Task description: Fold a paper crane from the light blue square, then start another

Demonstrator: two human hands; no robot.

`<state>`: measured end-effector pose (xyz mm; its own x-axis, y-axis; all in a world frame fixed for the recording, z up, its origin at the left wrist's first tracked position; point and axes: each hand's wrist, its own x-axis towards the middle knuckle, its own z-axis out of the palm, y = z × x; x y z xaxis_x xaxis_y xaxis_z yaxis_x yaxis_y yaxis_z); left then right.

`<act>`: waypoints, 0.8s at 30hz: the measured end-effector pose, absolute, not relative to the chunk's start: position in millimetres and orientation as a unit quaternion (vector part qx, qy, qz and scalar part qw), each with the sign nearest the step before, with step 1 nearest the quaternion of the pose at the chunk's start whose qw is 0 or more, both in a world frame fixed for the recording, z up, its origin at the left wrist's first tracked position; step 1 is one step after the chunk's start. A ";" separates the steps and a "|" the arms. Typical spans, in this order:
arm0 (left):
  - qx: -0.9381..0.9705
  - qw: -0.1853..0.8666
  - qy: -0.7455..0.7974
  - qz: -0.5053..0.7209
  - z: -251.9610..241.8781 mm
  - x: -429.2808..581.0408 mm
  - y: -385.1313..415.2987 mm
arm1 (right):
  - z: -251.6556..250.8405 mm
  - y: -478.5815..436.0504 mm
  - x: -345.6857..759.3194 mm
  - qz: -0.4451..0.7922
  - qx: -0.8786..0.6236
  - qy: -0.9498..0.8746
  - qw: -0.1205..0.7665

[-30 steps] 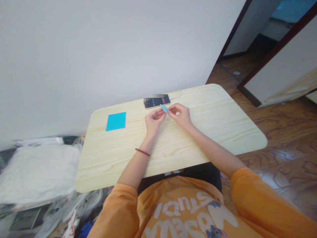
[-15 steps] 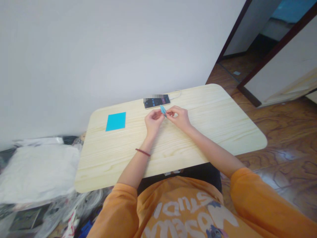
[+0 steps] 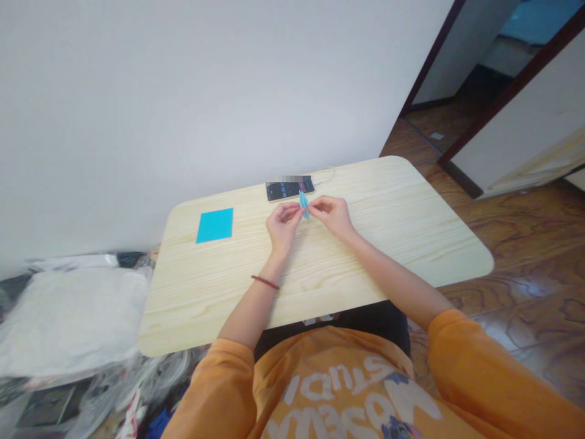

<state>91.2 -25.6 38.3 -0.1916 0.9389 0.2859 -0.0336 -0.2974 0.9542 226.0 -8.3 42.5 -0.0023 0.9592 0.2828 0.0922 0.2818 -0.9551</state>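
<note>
An orange sweatshirt (image 3: 329, 390) is filling the bottom of the view, its sleeves reaching up toward the folded blue paper (image 3: 304, 205), which is the landmark for everything here. Just behind the paper's near edge, a dark red beaded bracelet (image 3: 265, 282) is circling the left wrist. The left hand (image 3: 283, 223) is closing in from the paper's left side and the right hand (image 3: 332, 217) from its right, each grip pressed together and pinching the paper between thumb and fingertips. The paper is standing almost upright between them, narrow and pointed, and is held clear of the pale wood-grain tabletop (image 3: 365, 250). Just beyond the paper, a black phone (image 3: 289, 190) is lying flat, part of it blurred out, with a white cable (image 3: 327, 175) curving away to its right. Well left of the paper, a flat square of blue paper (image 3: 214, 225) is resting on the tabletop. Farther off, a white wall (image 3: 183, 110) is rising behind the tabletop, while a patterned wood floor (image 3: 525, 244) is stretching toward a doorway (image 3: 457, 61) on the right.
</note>
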 end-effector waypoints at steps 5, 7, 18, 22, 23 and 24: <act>0.487 0.394 0.434 0.648 38.6 92.0 -26.1 | 48.9 -9.8 226.2 0.448 -0.434 -0.575 0.530; 0.483 0.399 0.432 0.649 38.9 92.4 -26.7 | 51.5 -10.4 226.4 0.466 -0.430 -0.567 0.525; 0.514 0.396 0.432 0.626 38.4 93.3 -25.3 | 45.3 -2.4 227.5 0.500 -0.433 -0.525 0.535; 0.526 0.381 0.445 0.616 38.4 93.2 -27.5 | 42.8 -2.7 227.2 0.508 -0.423 -0.522 0.538; 0.529 0.373 0.449 0.616 38.4 93.1 -28.1 | 42.7 -3.2 227.1 0.508 -0.423 -0.521 0.540; 0.533 0.363 0.452 0.616 38.5 93.0 -28.6 | 42.8 -3.8 227.1 0.507 -0.423 -0.519 0.542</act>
